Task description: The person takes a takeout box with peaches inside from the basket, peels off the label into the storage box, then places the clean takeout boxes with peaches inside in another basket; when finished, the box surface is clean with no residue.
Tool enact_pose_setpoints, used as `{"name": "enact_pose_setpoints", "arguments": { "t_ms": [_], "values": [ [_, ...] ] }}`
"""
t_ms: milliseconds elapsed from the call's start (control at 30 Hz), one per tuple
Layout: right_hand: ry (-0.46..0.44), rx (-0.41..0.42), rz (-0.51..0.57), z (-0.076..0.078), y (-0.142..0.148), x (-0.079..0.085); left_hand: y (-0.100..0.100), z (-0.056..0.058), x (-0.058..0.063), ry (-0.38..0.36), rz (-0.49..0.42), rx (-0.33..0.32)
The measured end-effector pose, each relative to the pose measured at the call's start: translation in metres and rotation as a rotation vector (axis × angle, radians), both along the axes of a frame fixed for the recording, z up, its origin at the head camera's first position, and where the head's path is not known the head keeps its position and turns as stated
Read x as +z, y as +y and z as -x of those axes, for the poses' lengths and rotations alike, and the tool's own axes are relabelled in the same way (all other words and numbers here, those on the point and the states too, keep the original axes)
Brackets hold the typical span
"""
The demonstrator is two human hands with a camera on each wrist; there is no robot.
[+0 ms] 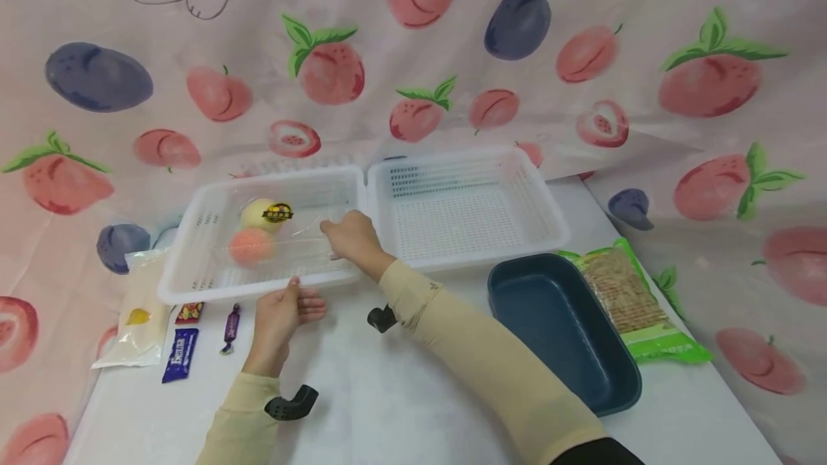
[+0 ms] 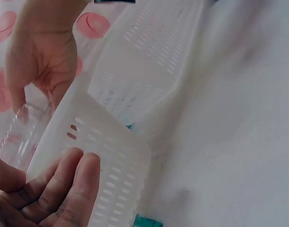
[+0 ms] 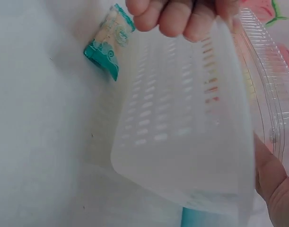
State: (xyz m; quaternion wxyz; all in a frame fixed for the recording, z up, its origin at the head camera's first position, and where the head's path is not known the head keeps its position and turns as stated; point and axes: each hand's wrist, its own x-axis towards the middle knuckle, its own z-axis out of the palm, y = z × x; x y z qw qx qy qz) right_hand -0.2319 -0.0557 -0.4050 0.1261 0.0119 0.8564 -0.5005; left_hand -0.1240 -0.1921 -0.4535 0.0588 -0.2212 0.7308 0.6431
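Observation:
My left hand grips the front rim of the left white basket; the thumb is at the rim and the fingers lie against the outer wall in the left wrist view. Over that basket, my right hand holds the right end of a clear plastic box. Through the plastic show a pale yellow fruit, partly behind a black-and-yellow sticker, and a peach-coloured fruit. In the right wrist view the box's ridged edge stands beside the basket rim. The box's underside is hidden.
A second white basket adjoins on the right. Nearer stand a dark blue tray and a green noodle-like packet. Left are a pale bag, a blue wrapper and a purple candy. A teal-edged packet lies beside the basket.

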Motion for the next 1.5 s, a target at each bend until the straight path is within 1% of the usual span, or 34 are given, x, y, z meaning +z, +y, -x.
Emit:
{"name": "enact_pose_setpoints", "arguments": {
  "t_ms": [300, 500, 567, 667, 767, 933, 1133, 1267, 1333, 1400, 1500],
  "values": [
    [0.015, 0.018, 0.083, -0.008, 0.038, 0.017, -0.003, -0.005, -0.001, -0.007, 0.01, -0.007],
    [0.012, 0.02, 0.18, -0.018, 0.068, 0.029, -0.001, -0.004, -0.001, 0.018, -0.001, -0.016],
    [0.007, 0.023, 0.19, -0.021, 0.08, 0.031, 0.001, -0.003, -0.002, 0.021, 0.001, -0.024],
    [0.001, 0.022, 0.183, -0.026, 0.096, 0.032, 0.003, -0.001, -0.003, 0.028, 0.006, -0.031],
    [0.002, 0.012, 0.144, -0.031, 0.109, 0.033, 0.003, -0.001, -0.004, 0.04, -0.009, -0.032],
    [-0.001, 0.007, 0.067, -0.041, 0.127, 0.032, 0.001, -0.001, -0.005, 0.069, -0.042, -0.014],
    [0.002, -0.009, 0.076, -0.054, 0.145, 0.032, 0.001, -0.001, -0.004, 0.117, -0.024, -0.017],
    [-0.01, -0.014, 0.079, -0.064, 0.157, 0.03, 0.001, -0.003, -0.004, 0.1, -0.026, -0.009],
    [-0.014, -0.012, 0.079, -0.07, 0.163, 0.028, 0.0, -0.004, -0.004, 0.086, -0.017, -0.005],
    [-0.022, -0.015, 0.077, -0.075, 0.169, 0.025, 0.0, -0.006, -0.005, 0.092, -0.005, 0.016],
    [-0.025, -0.018, 0.085, -0.083, 0.176, 0.02, -0.001, -0.007, -0.006, 0.088, 0.063, 0.045]
  ]
}}
